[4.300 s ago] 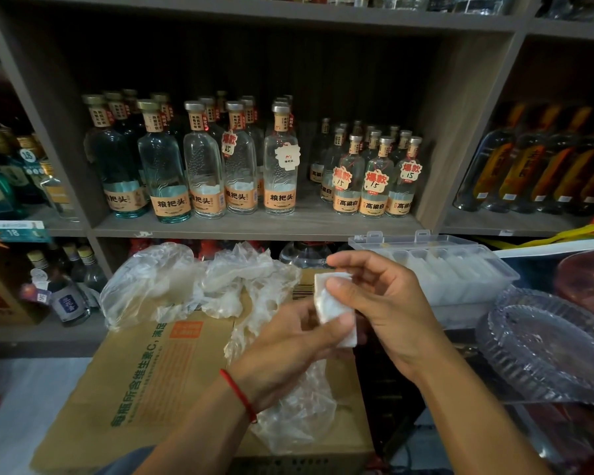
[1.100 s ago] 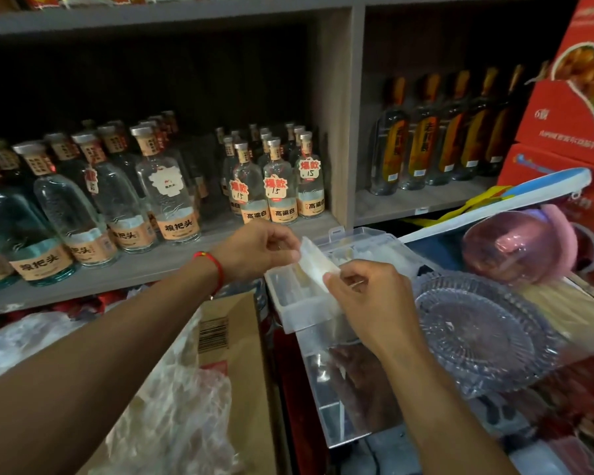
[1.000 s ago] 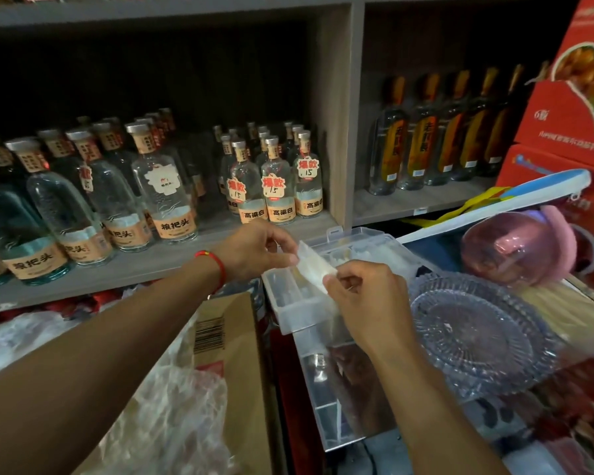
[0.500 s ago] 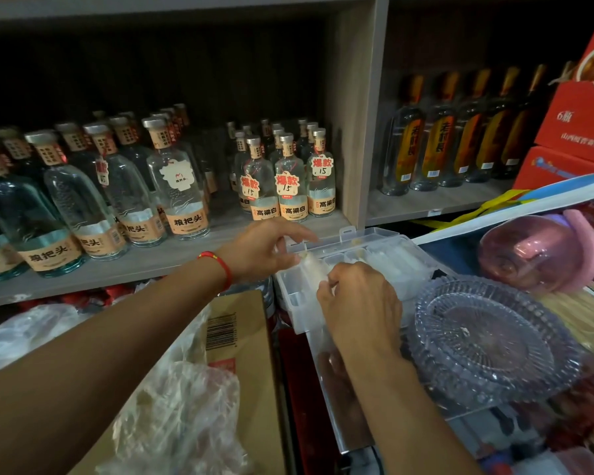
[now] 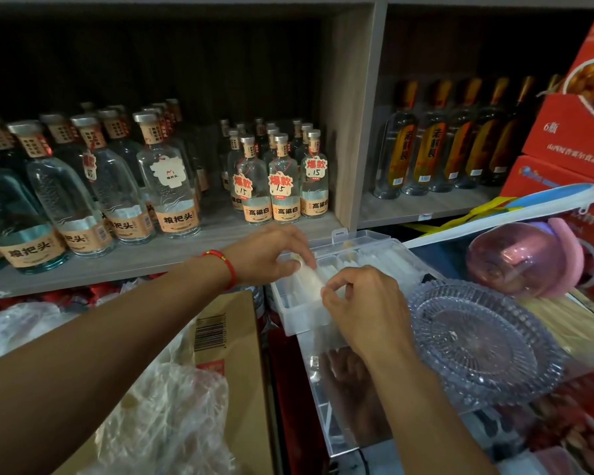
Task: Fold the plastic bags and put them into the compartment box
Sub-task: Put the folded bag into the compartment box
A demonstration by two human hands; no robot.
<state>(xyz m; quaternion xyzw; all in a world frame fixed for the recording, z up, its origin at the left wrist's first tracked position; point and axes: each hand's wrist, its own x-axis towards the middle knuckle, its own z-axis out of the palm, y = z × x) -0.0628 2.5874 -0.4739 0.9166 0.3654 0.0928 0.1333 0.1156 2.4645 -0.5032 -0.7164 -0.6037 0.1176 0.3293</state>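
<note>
Head view, centre frame: both hands, left hand [image 5: 271,257] and right hand [image 5: 360,303], pinch the folded bag [image 5: 309,279] over the compartment box [image 5: 288,317]; light, springy, slippery plastic, best held by its ends.

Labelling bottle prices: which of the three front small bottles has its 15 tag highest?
The rightmost small bottle, nearest the shelf divider; its tag sits higher than the other two.
</note>
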